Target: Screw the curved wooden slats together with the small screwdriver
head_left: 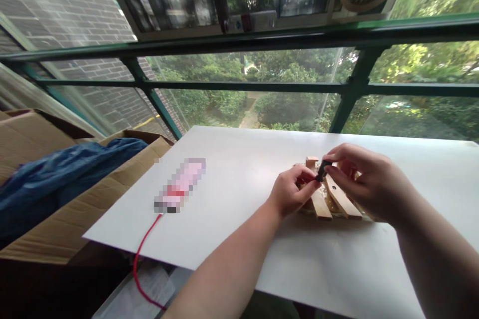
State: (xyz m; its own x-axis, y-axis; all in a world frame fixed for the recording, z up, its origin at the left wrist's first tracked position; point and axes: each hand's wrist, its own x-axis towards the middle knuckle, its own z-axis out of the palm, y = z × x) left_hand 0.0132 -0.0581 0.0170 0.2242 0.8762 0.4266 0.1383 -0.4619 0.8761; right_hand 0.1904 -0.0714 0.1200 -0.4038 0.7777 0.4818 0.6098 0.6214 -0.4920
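A small black cylindrical piece is held between my two hands, tilted, above a cluster of wooden parts. My left hand pinches its lower end between thumb and fingertips. At the upper end, my right hand grips it with thumb and index finger. Beneath them lie pale wooden strips, one with a dark round spot, pointing toward me. A small wooden block shows just behind. Under the strips is a brownish, partly clear holder or bag, mostly hidden by my hands.
The white table carries a blurred-out pinkish device at left, with a red cable running off the near edge. Left of the table, a cardboard box holds blue fabric. Green railings and windows stand behind.
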